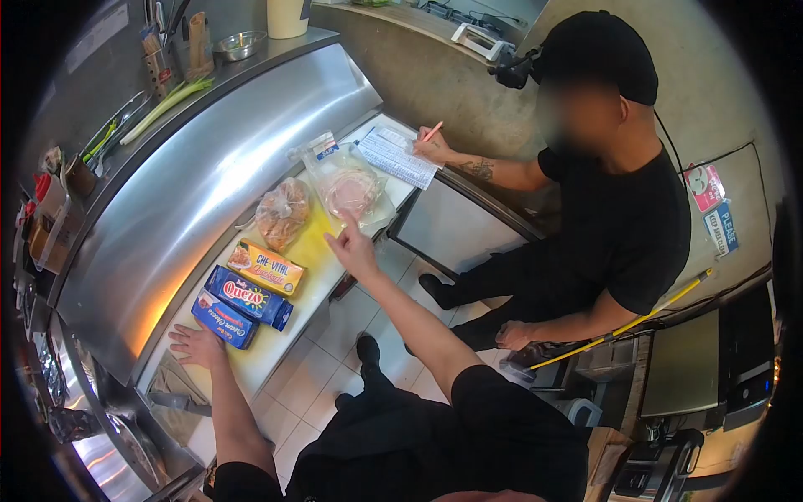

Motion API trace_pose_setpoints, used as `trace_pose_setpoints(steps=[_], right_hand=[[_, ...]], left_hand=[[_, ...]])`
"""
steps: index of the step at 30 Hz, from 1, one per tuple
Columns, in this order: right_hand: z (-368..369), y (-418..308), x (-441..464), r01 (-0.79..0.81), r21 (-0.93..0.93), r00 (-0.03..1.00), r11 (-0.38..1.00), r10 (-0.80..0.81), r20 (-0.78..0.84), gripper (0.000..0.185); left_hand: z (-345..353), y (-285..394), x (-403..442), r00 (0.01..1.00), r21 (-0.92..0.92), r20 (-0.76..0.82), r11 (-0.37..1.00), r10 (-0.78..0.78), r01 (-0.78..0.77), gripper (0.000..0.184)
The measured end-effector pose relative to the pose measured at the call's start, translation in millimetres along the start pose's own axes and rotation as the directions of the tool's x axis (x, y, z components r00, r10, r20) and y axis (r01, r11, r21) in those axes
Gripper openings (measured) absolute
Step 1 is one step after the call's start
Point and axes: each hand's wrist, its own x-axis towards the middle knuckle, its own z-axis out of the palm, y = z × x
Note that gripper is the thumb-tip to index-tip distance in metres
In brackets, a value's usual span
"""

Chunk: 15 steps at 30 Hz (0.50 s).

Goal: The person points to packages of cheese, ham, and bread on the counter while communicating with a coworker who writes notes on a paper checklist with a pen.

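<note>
So the left hand (198,345) was flat on the long white work board (261,361), fingers spread wide, just beside the blue cardboard Cream Cheese box (223,320). The right hand (357,253) looked empty, loosely open, index finger out at the clear plastic pack of round pink slices (353,192); honestly can't tell if it touched. Between them sat a dark blue Quezo pack (247,297), a yellow-orange Che-Vital box (266,268) and a clear bag of brown food (283,213). A black-capped co-worker (619,226) held an orange pen (432,131) over a printed white sheet (395,156).
</note>
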Motion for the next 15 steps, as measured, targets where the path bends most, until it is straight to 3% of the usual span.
trace_pose_setpoints(steps=[15], right_hand=[[13.1,-11.4,-19.5,-0.08,0.069,0.995,0.994,0.075,0.066,0.058]], left_hand=[[3.7,-2.6,2.2,1.0,0.057,-0.005,0.998,0.015,-0.014,0.072]])
